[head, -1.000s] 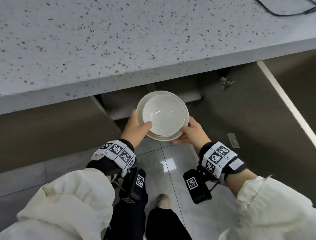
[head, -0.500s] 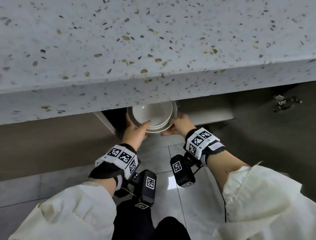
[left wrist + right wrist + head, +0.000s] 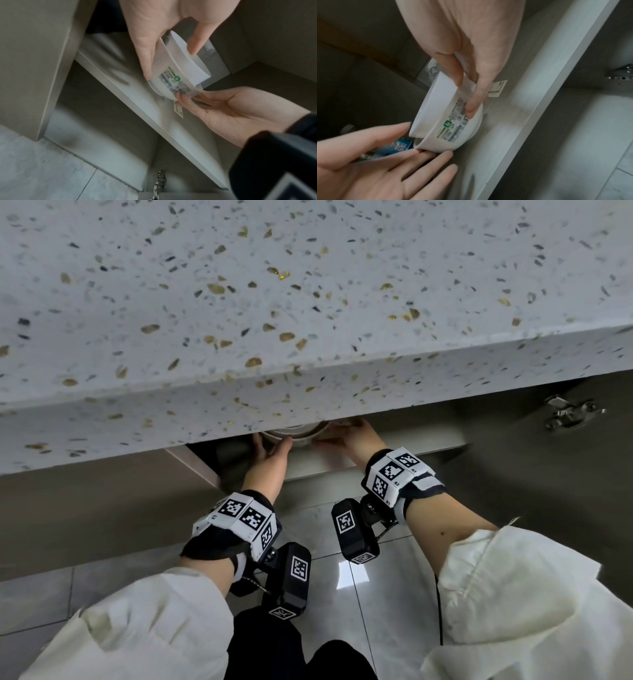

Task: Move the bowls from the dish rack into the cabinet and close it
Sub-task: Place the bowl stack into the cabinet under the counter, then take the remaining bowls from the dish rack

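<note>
Two white bowls [image 3: 296,433], one nested in the other, are tucked under the countertop edge, so the head view shows only their near rim. The lower bowl [image 3: 171,82] [image 3: 448,121] carries a printed green label and tilts close over the grey cabinet shelf [image 3: 137,97] [image 3: 513,108]. My left hand [image 3: 272,451] [image 3: 169,63] holds the stack with thumb over the rim and fingers beneath. My right hand [image 3: 342,436] [image 3: 465,94] pinches the opposite rim, thumb on top, fingers on the outer wall.
The speckled countertop [image 3: 308,302] overhangs the cabinet opening. The cabinet door [image 3: 548,491] stands open at right, hinge [image 3: 568,414] showing. A blue packet [image 3: 399,146] lies deeper inside the cabinet. A paper sticker [image 3: 498,88] is on the shelf. Glossy floor tiles [image 3: 376,594] lie below.
Both hands have carried the bowls forward and under the countertop onto the shelf level; the head has dropped closer, so the bowls are now mostly hidden in the head view.
</note>
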Tool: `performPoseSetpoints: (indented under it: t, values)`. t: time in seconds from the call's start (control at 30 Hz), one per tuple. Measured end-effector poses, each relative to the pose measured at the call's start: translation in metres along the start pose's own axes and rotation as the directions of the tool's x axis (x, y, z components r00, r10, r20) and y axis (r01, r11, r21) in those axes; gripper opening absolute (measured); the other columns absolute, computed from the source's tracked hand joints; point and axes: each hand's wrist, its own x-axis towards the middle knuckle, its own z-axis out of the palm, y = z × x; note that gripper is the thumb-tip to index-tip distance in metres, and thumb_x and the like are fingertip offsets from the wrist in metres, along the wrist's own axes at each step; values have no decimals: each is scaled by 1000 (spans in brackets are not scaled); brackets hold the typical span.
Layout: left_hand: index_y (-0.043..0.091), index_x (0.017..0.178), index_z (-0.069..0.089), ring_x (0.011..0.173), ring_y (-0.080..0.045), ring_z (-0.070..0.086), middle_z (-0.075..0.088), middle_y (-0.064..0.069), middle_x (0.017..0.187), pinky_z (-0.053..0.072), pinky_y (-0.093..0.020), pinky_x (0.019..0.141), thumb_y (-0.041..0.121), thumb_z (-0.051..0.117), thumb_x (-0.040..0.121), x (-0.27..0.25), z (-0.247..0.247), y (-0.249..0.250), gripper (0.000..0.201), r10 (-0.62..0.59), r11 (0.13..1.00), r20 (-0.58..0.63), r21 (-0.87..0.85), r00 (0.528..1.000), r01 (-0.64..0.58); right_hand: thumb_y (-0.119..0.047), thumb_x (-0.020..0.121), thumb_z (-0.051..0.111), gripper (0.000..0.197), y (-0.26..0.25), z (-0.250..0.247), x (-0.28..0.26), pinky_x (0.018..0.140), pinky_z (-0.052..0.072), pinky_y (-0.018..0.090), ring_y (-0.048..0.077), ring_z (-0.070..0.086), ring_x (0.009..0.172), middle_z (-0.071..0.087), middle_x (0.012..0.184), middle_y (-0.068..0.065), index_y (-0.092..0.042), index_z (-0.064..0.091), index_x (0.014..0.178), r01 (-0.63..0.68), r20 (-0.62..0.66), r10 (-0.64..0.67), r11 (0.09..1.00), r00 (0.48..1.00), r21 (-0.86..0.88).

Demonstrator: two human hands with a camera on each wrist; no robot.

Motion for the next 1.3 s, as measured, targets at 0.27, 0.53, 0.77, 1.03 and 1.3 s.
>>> performPoseSetpoints:
  t: [0.27, 0.53, 0.77, 1.03, 1.3]
  values:
    - [18, 146, 18, 136, -24, 34, 30, -7, 152, 32, -46, 112, 21, 45, 91, -41, 10, 11, 61, 59, 978, 59, 194, 997, -69, 16, 87, 41, 53, -17, -20, -59, 90, 52, 33, 36, 61, 91, 56, 108, 28, 5, 37, 138, -100, 50, 99, 995, 994, 14]
    - [5, 125, 49, 122, -28, 50, 53, -17, 131, 38, -45, 107, 10, 45, 90, -150, 19, 70, 36, -12, 929, 265, 359, 964, -87, -1, 93, 38, 35, -70, -71, -177, 79, 50, 25, 18, 62, 78, 63, 109, 21, -3, 51, 125, -115, 176, 148, 976, 973, -183]
    - [10, 116, 56, 100, -17, 61, 64, -8, 112, 48, -29, 87, 12, 40, 92, -247, 38, 180, 29, 153, 883, 458, 335, 876, -329, -7, 93, 38, 33, -164, -121, -276, 73, 50, 22, 15, 63, 74, 65, 87, 7, -3, 57, 121, 6, 185, 48, 959, 982, -282]
    - [17, 108, 59, 96, -12, 63, 65, 2, 100, 48, -29, 87, 14, 37, 92, -288, 36, 311, 27, 468, 776, 441, 208, 766, -595, -10, 94, 41, 24, -289, -146, -297, 75, 52, 24, 18, 64, 77, 67, 93, 11, -8, 58, 109, 210, 171, -159, 914, 972, -347]
    - [17, 109, 61, 106, -10, 56, 63, 2, 115, 42, -26, 96, 13, 44, 91, -214, 44, 415, 26, 632, 654, 370, 215, 681, -725, -7, 91, 45, 24, -407, -146, -213, 79, 51, 26, 22, 63, 81, 64, 100, 13, -5, 61, 110, 387, 24, -399, 871, 917, -303]
